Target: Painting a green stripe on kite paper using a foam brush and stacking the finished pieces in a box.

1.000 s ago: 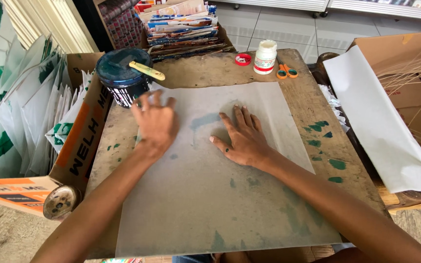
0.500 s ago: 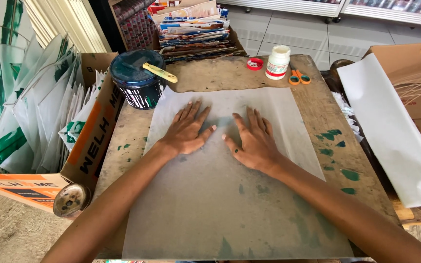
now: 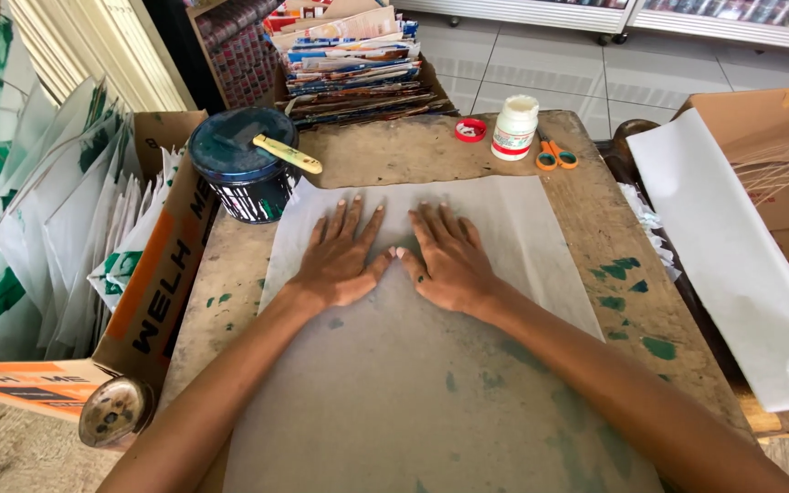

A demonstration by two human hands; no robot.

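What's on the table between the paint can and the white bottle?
Head view: between paint can and white bottle, only bare tabletop and a red lid beside the bottle.

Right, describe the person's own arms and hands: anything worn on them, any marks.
Both forearms are bare as far as the picture shows: no sleeves, watch or bracelets. The left hand and right hand wear no gloves or rings. A few small greenish paint flecks show on the right hand's fingers.

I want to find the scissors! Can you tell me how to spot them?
Look at the far edge of the wooden table. Beside the white bottle, on its right, lie the small scissors. Their bright orange handles stand out; the round red lid lies on the bottle's other side.
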